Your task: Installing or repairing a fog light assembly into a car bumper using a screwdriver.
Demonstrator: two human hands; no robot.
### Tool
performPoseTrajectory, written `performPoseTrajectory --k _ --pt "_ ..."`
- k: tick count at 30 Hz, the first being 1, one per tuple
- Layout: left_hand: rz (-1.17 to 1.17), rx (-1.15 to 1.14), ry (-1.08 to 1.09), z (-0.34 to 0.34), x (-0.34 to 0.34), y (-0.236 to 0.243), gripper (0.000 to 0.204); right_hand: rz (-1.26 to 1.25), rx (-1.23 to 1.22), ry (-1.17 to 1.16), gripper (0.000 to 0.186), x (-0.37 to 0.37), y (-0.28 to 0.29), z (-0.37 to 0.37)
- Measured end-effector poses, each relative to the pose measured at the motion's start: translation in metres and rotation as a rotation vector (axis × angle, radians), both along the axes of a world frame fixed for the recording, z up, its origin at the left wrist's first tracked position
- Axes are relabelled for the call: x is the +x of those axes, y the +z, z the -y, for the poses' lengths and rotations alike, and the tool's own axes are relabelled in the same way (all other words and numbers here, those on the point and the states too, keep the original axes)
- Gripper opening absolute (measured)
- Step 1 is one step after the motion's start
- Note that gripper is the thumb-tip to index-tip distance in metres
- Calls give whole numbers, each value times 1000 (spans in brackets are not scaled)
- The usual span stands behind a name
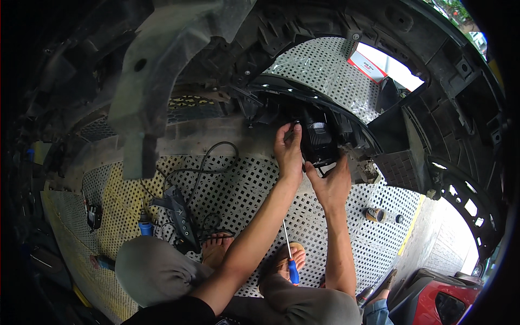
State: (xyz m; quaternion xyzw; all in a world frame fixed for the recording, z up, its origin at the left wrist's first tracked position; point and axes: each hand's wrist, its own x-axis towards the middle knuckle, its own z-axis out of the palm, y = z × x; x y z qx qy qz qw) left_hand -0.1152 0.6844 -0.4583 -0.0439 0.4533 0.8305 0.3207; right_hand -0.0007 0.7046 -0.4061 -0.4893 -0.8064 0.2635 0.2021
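Loosely curled fingers around black unit

From the head, the fisheye looks down at the nearby hands.

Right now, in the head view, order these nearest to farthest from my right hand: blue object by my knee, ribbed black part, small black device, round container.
1. Ribbed black part, just above your right hand.
2. Round container, on the floor rightward.
3. Blue object, left, by your knee.
4. Small black device, far left.
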Motion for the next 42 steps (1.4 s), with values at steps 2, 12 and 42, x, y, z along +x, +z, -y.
performPoseTrajectory --k 2,12,42 --pt "-38 -32 -9 1 -4 -5 36 4 10 1 83 -1 -2 1" --pt "-882 -433 156 12 -24 -11 26 -31 105 14 85 -1 -10 1" --pt "-985 -464 -128 25 -49 5 22 3 65 79 78 6 -8 -14"
